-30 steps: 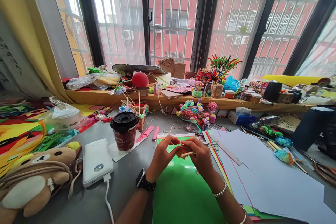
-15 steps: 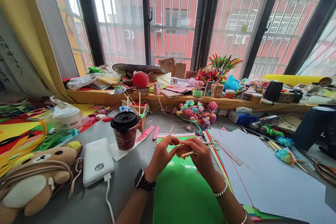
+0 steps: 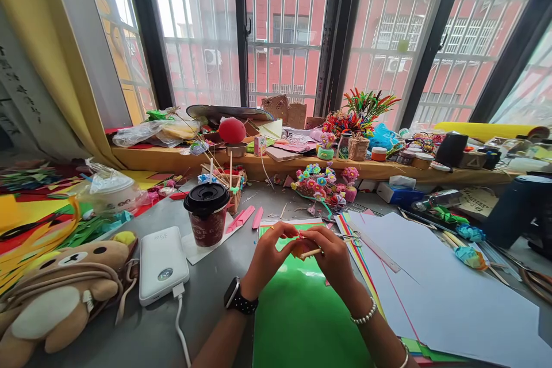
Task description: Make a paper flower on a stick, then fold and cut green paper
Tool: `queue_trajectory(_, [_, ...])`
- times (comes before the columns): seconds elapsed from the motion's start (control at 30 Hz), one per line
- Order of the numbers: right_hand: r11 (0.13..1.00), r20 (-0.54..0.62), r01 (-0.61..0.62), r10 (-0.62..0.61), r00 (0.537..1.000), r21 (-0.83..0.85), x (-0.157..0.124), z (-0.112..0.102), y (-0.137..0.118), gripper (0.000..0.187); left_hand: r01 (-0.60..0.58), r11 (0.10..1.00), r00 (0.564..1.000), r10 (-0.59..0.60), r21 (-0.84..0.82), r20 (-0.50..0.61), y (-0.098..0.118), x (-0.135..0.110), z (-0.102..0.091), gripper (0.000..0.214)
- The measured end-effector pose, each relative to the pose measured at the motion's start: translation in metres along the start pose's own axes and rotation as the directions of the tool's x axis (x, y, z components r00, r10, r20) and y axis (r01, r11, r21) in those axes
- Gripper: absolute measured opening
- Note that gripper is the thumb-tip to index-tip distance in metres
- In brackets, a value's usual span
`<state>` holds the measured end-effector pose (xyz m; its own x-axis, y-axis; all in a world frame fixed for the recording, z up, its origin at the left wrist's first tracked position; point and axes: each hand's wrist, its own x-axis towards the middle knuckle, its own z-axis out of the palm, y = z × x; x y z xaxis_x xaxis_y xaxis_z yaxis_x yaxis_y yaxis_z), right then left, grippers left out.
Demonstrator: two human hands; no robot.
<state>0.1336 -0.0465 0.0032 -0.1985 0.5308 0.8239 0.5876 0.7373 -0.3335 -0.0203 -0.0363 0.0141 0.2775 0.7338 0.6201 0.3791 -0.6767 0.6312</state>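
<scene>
Above the green sheet (image 3: 302, 316), both my hands meet fingertip to fingertip around a small pink-and-orange paper piece (image 3: 299, 249). My left hand (image 3: 271, 253) pinches its upper left side between thumb and fingers. Closed on the other side, my right hand (image 3: 330, 253) also holds a pale wooden stick (image 3: 311, 253), which points left from the fingers. The fingers hide much of the paper, so its full shape cannot be made out. Just right of my right hand lie scissors (image 3: 354, 237), partly covered.
Left of the sheet are a lidded coffee cup (image 3: 207, 221), a white power bank (image 3: 164, 267) with a cable, and a plush bear (image 3: 64, 293). White paper (image 3: 457, 282) and a ruler (image 3: 379, 250) lie to the right. Colourful craft flowers (image 3: 319, 184) stand behind the hands.
The whole view has shifted very slightly. Both hands keep almost the same pose around the paper piece, and the stick has barely moved.
</scene>
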Motion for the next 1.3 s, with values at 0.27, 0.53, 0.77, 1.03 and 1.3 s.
queue_trajectory(0.27, [1.0, 0.011, 0.012, -0.012, 1.0, -0.007, 0.001, 0.0, 0.0, 0.015, 0.004, 1.0, 1.0, -0.003, -0.028, 0.022, -0.002, 0.0, -0.001, 0.007])
queue_trajectory(0.53, [1.0, 0.014, 0.011, -0.011, 1.0, -0.011, 0.001, -0.001, 0.001, 0.014, 0.004, 0.996, 0.998, 0.001, -0.085, 0.065, -0.001, 0.001, -0.002, 0.004])
queue_trajectory(0.77, [0.999, 0.113, -0.023, 0.02, 0.993, 0.026, 0.005, -0.007, 0.001, 0.012, 0.052, 0.983, 0.992, -0.03, -0.177, 0.125, -0.003, 0.004, -0.007, 0.006])
queue_trajectory(1.03, [0.984, 0.251, -0.164, 0.143, 0.957, 0.064, 0.01, -0.014, -0.002, 0.017, 0.305, 0.821, 0.932, -0.153, -0.482, 0.33, -0.007, 0.003, -0.007, 0.015])
queue_trajectory(1.3, [0.968, 0.275, -0.243, 0.218, 0.936, 0.063, 0.011, -0.015, -0.003, 0.016, 0.404, 0.767, 0.89, -0.203, -0.499, 0.409, -0.001, 0.003, -0.007, 0.02])
